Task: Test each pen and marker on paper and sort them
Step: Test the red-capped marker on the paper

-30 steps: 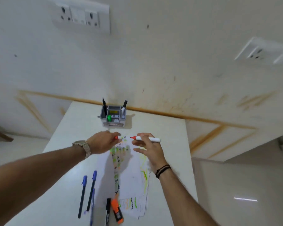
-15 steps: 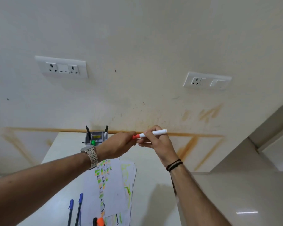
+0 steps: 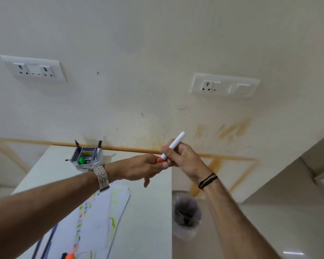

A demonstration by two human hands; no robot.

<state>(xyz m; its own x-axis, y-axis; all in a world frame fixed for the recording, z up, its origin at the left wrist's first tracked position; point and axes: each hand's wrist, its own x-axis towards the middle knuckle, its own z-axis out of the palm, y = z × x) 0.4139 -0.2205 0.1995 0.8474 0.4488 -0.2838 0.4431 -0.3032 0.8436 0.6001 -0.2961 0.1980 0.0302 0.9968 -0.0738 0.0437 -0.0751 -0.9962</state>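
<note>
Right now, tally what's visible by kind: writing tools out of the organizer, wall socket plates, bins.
Red-capped white marker, held in both hands: 1
Blue pens on the table, bottom left: 2
Orange highlighter, bottom edge: 1
Wall socket plates: 2
Waste bin beside the table: 1
Total: 7

The right hand point(image 3: 183, 159) grips a white marker point(image 3: 173, 145) tilted up and away, while the left hand point(image 3: 138, 169) pinches its red cap point(image 3: 159, 160). Below the grip lie scribbled papers point(image 3: 101, 217); beyond-left stands a grey organizer point(image 3: 86, 158).
</note>
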